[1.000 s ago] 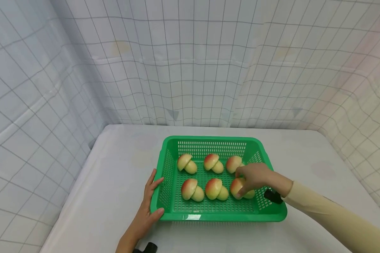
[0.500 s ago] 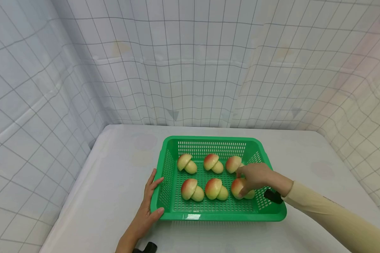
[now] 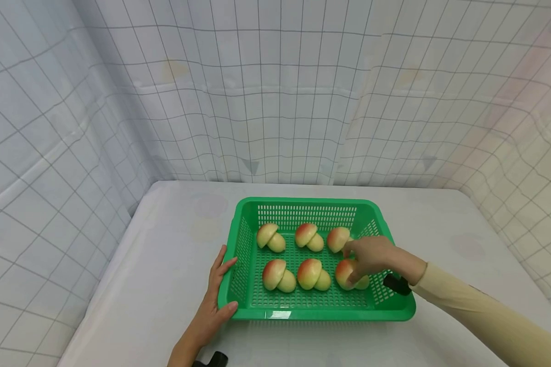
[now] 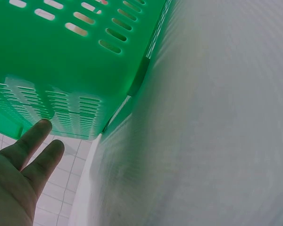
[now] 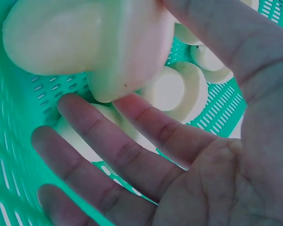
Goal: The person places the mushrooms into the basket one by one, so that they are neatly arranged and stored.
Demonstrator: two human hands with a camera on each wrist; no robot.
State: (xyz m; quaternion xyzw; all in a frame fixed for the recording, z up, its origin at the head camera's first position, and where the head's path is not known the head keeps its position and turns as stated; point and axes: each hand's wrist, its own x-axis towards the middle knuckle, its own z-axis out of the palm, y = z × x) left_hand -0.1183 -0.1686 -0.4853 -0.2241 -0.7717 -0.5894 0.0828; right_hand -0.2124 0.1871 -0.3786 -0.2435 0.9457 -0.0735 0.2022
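A green plastic basket (image 3: 330,315) holds several mushroom-shaped pieces in two rows, pale yellow with reddish caps. My right hand (image 3: 373,254) reaches over its right side and pinches the front right mushroom (image 3: 343,274) by the cap. In the right wrist view, thumb and index finger meet opposite sides of that cap, while the other fingers spread below. My left hand (image 3: 207,307) lies along the basket's left side, thumb on the near corner of the rim. Its fingers (image 4: 45,162) look straight beside the slotted wall in the left wrist view.
Behind the pinched piece lies the back right mushroom (image 3: 337,238), partly covered by my right hand. The basket stands on a white-covered table (image 3: 179,229). White grid-patterned curtains (image 3: 275,102) hang behind and on both sides.
The front right mushroom and my right thumb have shifted slightly to the right. My left hand and the basket look the same.
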